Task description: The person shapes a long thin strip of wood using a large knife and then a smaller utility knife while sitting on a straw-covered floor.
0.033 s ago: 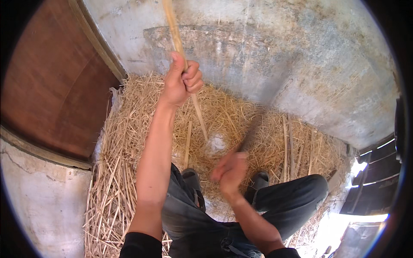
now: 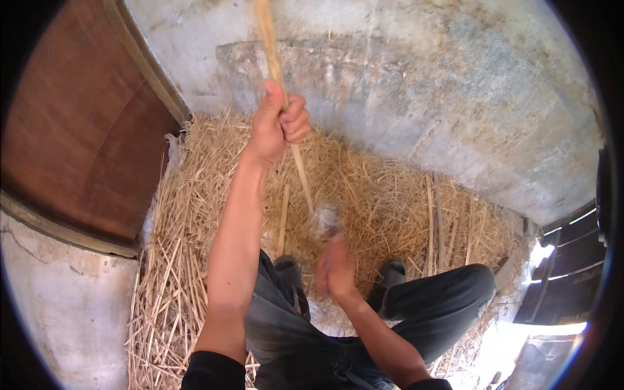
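Note:
My left hand is closed around an upright pale wooden strip, whose lower end reaches down to a white patch in the straw; whether that patch is a block or bare ground I cannot tell. Below it, my right hand grips a dark, long tool, smeared by motion so that its shape is unclear. The tool is close to the strip's foot; contact between them is not clear.
Straw covers the ground around my legs and shoes. Loose strips lie in it. A stained wall stands ahead, a brown wooden panel at the left, dark slats with bright gaps at the right.
The dark tool, angled up to the right in the earlier frame, has swung left and down toward the strip's foot. My right hand moved slightly left; my left hand shifted slightly right with the strip.

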`<state>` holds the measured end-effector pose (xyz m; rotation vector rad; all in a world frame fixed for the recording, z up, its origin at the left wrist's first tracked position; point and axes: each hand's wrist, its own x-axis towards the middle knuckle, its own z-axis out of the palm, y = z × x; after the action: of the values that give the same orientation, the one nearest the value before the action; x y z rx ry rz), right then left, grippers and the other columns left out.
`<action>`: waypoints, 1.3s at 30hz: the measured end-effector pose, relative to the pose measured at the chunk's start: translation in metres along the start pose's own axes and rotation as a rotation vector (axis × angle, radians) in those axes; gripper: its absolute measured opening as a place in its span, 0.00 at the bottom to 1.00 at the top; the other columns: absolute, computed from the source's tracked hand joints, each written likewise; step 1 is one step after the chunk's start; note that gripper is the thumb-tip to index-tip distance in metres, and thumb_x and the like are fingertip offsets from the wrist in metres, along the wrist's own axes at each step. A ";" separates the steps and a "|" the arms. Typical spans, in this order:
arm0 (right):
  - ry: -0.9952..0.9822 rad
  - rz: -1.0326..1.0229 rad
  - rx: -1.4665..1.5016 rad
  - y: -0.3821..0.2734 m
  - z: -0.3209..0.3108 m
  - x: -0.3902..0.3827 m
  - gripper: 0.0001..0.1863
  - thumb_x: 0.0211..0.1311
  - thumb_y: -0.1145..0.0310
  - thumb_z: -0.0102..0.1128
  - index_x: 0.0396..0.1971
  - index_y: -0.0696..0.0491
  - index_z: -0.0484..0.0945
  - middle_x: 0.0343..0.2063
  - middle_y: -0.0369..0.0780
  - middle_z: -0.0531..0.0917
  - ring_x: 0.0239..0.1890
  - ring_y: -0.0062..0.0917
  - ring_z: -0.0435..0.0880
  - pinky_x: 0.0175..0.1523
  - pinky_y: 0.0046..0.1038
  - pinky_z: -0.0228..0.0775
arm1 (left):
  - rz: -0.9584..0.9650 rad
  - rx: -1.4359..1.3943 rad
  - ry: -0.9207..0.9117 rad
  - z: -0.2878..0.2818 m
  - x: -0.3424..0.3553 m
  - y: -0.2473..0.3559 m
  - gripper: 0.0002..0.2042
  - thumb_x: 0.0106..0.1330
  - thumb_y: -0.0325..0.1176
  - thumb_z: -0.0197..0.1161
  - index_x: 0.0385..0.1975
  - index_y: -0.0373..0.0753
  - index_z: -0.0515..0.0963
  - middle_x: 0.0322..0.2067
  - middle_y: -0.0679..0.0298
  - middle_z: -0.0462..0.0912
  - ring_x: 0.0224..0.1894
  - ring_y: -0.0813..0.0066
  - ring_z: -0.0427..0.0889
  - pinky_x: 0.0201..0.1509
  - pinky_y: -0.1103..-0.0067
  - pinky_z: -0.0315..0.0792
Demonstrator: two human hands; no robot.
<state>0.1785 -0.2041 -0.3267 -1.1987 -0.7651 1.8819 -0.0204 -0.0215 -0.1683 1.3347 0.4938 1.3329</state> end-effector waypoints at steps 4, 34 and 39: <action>0.243 0.667 0.174 0.050 -0.050 0.002 0.34 0.62 0.30 0.49 0.25 0.51 0.67 0.11 0.31 0.61 0.09 0.21 0.60 0.17 0.28 0.57 | 0.029 -0.018 0.042 0.002 -0.004 0.002 0.33 0.67 0.73 0.32 0.13 0.50 0.50 0.12 0.78 0.47 0.14 0.84 0.43 0.18 0.82 0.41; 0.208 -0.431 -0.096 0.067 -0.008 0.036 0.33 0.67 0.31 0.43 0.24 0.50 0.66 0.12 0.32 0.63 0.11 0.20 0.60 0.18 0.26 0.54 | 0.174 -0.063 0.141 0.010 0.013 -0.014 0.23 0.73 0.51 0.45 0.16 0.49 0.53 0.14 0.75 0.49 0.16 0.83 0.46 0.20 0.82 0.43; 0.210 0.351 0.053 0.021 -0.042 0.029 0.32 0.65 0.34 0.51 0.20 0.50 0.68 0.10 0.31 0.63 0.10 0.19 0.62 0.17 0.27 0.56 | 0.186 -0.087 0.186 -0.001 0.000 -0.025 0.25 0.75 0.51 0.42 0.14 0.49 0.52 0.13 0.76 0.48 0.15 0.83 0.44 0.19 0.80 0.42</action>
<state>0.2036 -0.1876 -0.3731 -1.5460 -0.4075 1.9942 -0.0113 -0.0140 -0.1904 1.2137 0.4407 1.6241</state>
